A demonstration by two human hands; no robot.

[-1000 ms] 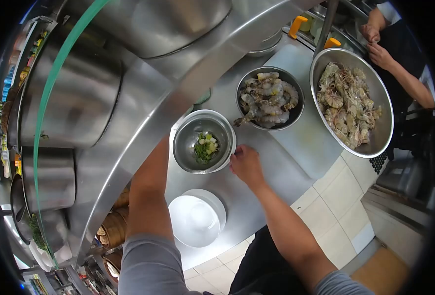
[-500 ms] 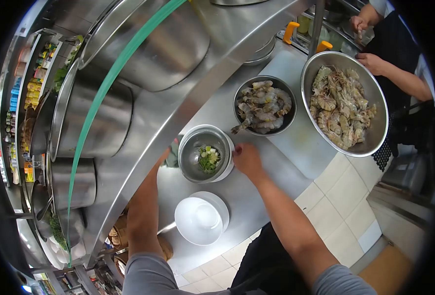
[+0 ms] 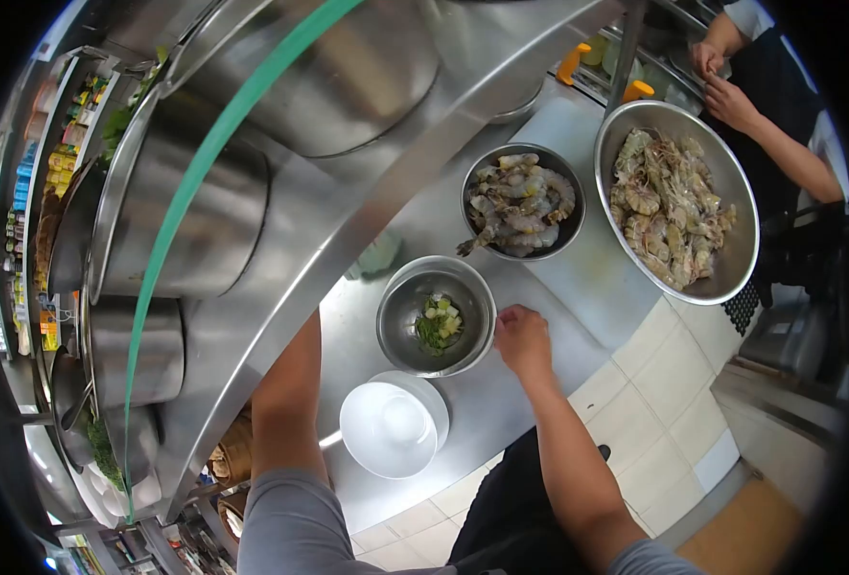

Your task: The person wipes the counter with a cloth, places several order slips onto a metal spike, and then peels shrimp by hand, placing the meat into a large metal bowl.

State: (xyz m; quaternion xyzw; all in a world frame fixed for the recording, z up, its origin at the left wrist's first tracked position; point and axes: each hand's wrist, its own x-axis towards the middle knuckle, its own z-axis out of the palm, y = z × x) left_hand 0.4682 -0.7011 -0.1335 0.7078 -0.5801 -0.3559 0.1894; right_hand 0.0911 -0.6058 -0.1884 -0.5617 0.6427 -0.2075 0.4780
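A steel bowl (image 3: 395, 335) with chopped green herbs and pale scallion pieces (image 3: 438, 324) inside stands on the steel counter. My right hand (image 3: 522, 337) is at its right rim, fingers closed against the edge. Only my left forearm (image 3: 288, 402) shows; the hand is hidden behind the shelf edge. Beyond the steel bowl, partly under the shelf, is a blurred pale-green thing (image 3: 378, 257) that I cannot make out. Nearer to me, white bowls (image 3: 391, 431) are stacked. A smaller steel bowl of peeled shrimp (image 3: 522, 206) lies farther off.
Overhead, a steel shelf (image 3: 348, 230) with big pots (image 3: 189, 201) covers the left side. A white cutting board (image 3: 587, 278) lies to the right, beside a large steel bowl of shrimp (image 3: 674, 211). A co-worker's hands (image 3: 721, 81) are at the upper right.
The steel bowl with the herbs has shifted right together with my right hand. My left hand has gone out of sight behind the shelf. The co-worker's hands have come together.
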